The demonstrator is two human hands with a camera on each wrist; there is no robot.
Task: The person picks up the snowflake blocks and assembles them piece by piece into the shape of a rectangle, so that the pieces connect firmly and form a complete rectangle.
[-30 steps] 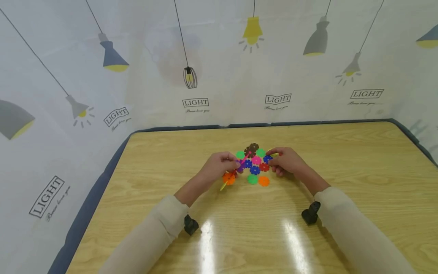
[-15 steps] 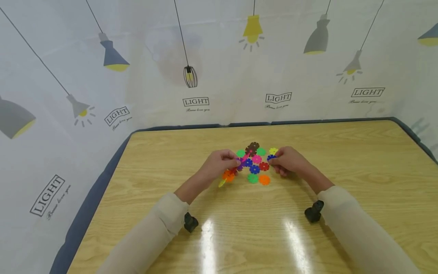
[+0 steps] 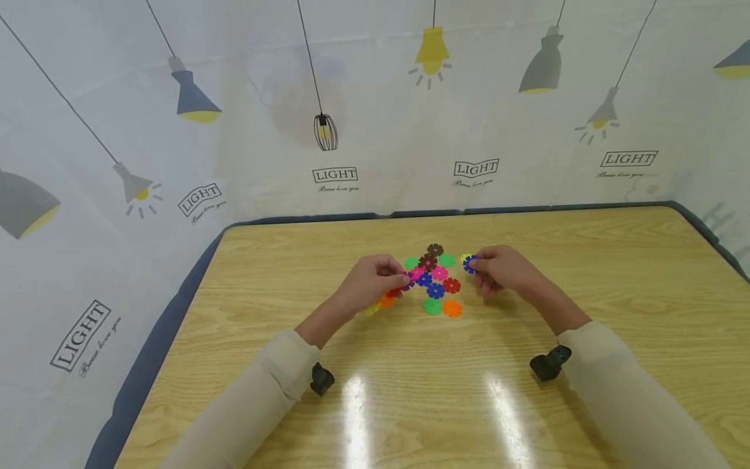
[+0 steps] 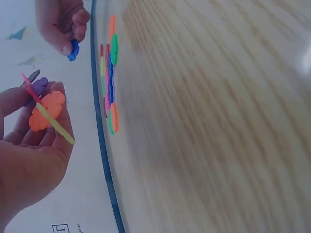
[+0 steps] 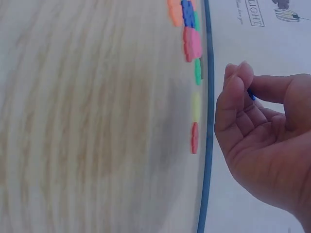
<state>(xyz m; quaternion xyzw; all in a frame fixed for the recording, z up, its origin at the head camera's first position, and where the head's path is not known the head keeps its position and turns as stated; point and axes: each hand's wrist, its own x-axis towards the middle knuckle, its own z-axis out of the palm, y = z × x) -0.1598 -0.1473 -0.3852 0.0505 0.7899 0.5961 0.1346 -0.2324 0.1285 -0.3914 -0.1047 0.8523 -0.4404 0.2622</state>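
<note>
My left hand (image 3: 372, 283) pinches a small assembly of joined notched plastic discs above the table. In the left wrist view an orange disc (image 4: 47, 110), a yellow disc (image 4: 56, 124) seen edge-on and a purple disc (image 4: 40, 86) belong to it, with a red one and a dark one. Between thumb and fingers, my right hand (image 3: 504, 270) pinches one blue disc (image 3: 469, 264), apart from the assembly. That disc is mostly hidden by the fingers in the right wrist view. Loose discs lie between the hands, among them a red disc (image 3: 452, 285) and a green disc (image 3: 431, 306).
Several more discs lie flat close together, including an orange disc (image 3: 452, 308) and a blue disc (image 3: 435, 290). Partly behind the right hand is a yellow disc (image 5: 196, 107), near a red disc (image 5: 194, 138). The wooden table (image 3: 281, 260) ends at a printed cloth backdrop (image 3: 387, 130).
My right hand has drawn the blue disc rightward and slightly back, away from the assembly. My left hand has shifted a little left and turned the assembly, still pinching it.
</note>
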